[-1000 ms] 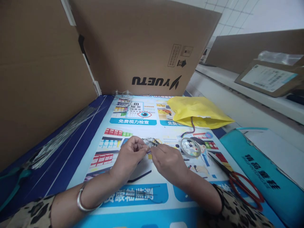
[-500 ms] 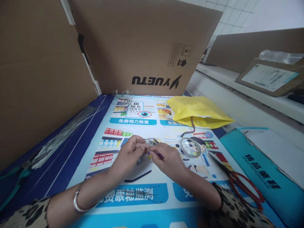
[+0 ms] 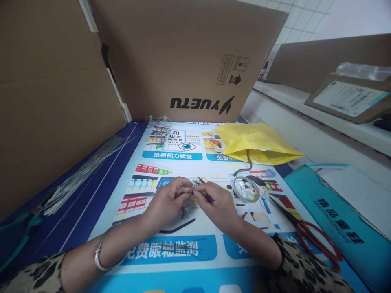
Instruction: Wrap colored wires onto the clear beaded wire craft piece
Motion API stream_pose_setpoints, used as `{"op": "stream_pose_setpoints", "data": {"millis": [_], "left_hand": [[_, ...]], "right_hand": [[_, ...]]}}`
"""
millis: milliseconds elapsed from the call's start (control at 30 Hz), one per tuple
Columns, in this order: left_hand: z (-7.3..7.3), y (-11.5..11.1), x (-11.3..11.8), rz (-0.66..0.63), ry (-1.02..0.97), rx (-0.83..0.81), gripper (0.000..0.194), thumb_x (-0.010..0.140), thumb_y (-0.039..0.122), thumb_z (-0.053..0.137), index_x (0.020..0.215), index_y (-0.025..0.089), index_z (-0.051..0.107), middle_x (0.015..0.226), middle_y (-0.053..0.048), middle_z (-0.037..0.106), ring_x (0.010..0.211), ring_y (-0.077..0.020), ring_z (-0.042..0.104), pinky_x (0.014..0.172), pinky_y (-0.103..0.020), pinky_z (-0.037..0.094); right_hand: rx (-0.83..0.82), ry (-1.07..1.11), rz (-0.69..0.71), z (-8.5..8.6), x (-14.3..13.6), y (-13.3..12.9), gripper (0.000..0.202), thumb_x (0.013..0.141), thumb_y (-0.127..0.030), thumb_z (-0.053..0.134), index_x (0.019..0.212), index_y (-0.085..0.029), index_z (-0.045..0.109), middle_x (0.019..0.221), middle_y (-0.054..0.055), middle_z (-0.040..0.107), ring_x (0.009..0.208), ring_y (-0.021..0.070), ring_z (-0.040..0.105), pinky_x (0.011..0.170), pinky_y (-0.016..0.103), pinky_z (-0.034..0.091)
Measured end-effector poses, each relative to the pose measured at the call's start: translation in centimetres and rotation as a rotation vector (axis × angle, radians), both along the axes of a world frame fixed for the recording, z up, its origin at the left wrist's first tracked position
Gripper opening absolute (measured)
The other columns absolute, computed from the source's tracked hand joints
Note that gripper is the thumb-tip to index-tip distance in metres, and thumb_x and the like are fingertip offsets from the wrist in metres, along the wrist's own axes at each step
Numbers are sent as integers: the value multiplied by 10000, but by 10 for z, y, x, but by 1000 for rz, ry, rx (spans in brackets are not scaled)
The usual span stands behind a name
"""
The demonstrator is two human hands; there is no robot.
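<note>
My left hand [image 3: 171, 200] pinches a small clear, wiry piece at the middle of the printed sheet; its exact shape is too small to tell. Touching it at the fingertips, my right hand [image 3: 215, 203] is closed around a thin purple strand [image 3: 208, 197], whose end shows beside the fingers. Below and behind the fingertips lies a tangle of clear material, partly hidden by my hands. To the right sits a round clear dish [image 3: 246, 189]. Thin dark wires [image 3: 186, 247] lie on the sheet near my forearms.
Red-handled scissors [image 3: 317, 240] and a teal box [image 3: 339, 219] lie at right. A yellow bag [image 3: 256, 142] with braided threads is behind. Green-handled pliers [image 3: 26, 232] and a bundle of wires [image 3: 82, 175] lie left. A cardboard box [image 3: 183, 57] stands at the back.
Both hands stay together with small finger shifts. The purple strand's end has moved slightly right, and more of the clear tangle shows below the fingertips.
</note>
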State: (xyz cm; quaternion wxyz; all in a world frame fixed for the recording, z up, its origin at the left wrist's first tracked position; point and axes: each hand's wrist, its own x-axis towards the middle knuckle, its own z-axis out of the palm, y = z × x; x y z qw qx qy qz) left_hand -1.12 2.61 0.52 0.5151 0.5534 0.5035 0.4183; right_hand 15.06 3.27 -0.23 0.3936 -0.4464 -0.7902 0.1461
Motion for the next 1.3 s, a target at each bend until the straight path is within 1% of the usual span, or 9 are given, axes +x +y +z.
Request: {"op": "stream_pose_setpoints", "data": {"millis": [367,567,667,767,900,1000,1100,1200,1300], "left_hand": [[-6,2,-1,15,133,111,165,737,129,580,844,247,623,811,17,722,808,-161,679,715,-233,480],[-9,1,-3,13,240,227,181,738,123,562,850,254,619,785,28,710,756,-157,670,686,-234,469],[-7,3,-6,-12,327,285,186,743,111,532,850,246,603,782,25,695,752,-157,660,682,-241,456],[-4,5,-8,-59,362,317,200,745,93,508,858,237,586,802,13,686,773,-161,653,701,-252,450],[1,7,-10,-84,405,366,202,741,80,502,861,226,573,811,-7,678,782,-174,645,706,-271,450],[5,10,-13,-75,515,476,187,743,79,498,845,213,579,807,-28,664,776,-191,623,700,-293,450],[11,16,-17,-127,690,571,206,768,75,462,862,195,600,797,-53,654,784,-218,602,679,-316,453],[18,22,-22,-207,915,647,278,784,44,409,894,165,634,807,-89,660,814,-251,590,709,-362,463],[27,27,-24,-231,1097,689,323,772,12,392,921,139,649,836,-110,662,835,-267,586,743,-394,470]], "right_hand": [[122,-90,3,-11,0,-1,120,822,-167,517,754,-201,610,701,20,670,659,150,618,617,242,447],[159,-130,8,-11,0,-2,135,841,-184,508,766,-198,619,707,32,680,652,156,624,614,248,460],[147,-159,52,-10,2,-1,135,866,-199,511,842,-190,644,782,43,708,714,164,651,671,261,490],[199,-190,122,-8,5,1,178,898,-202,482,909,-176,658,874,62,727,791,172,670,731,276,514],[244,-239,148,-8,7,4,223,910,-179,449,933,-163,671,897,76,731,812,183,675,739,297,534],[227,-308,148,-9,8,7,240,895,-136,442,962,-147,672,913,90,727,810,196,671,732,315,538],[169,-426,151,-5,7,13,246,885,-113,443,970,-161,668,928,85,721,814,195,659,731,308,523],[65,-532,130,9,4,20,219,898,-153,452,916,-186,668,904,57,713,818,183,648,714,274,491],[-13,-633,109,25,-3,29,232,918,-192,428,863,-194,654,859,38,699,793,173,637,666,248,447]]}}
